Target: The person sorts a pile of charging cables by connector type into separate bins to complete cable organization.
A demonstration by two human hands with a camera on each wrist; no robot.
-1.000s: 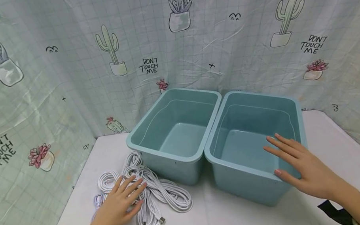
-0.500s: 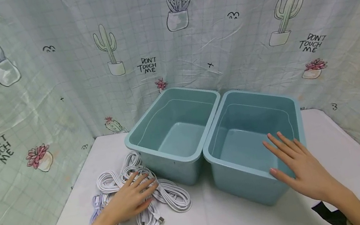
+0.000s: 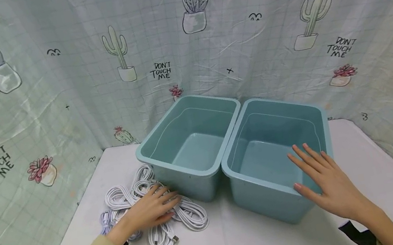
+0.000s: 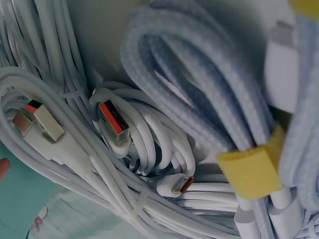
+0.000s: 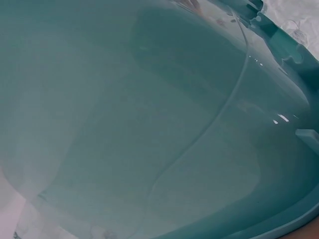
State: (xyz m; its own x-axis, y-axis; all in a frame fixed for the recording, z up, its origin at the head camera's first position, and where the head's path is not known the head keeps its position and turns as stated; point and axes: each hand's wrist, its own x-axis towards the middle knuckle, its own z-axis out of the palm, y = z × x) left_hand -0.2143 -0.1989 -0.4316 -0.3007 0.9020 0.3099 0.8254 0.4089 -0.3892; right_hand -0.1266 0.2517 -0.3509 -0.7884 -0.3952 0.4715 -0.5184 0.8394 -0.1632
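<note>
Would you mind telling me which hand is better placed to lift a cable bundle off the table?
The left hand, probably. It already lies on the white cable bundles beside the left bin. The right hand rests open on the near rim of the right bin, away from the cables.

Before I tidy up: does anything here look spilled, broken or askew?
Nothing stands out. The left hand rests on the pile of cables beside two empty bins, and the right hand lies flat on the right bin.
</note>
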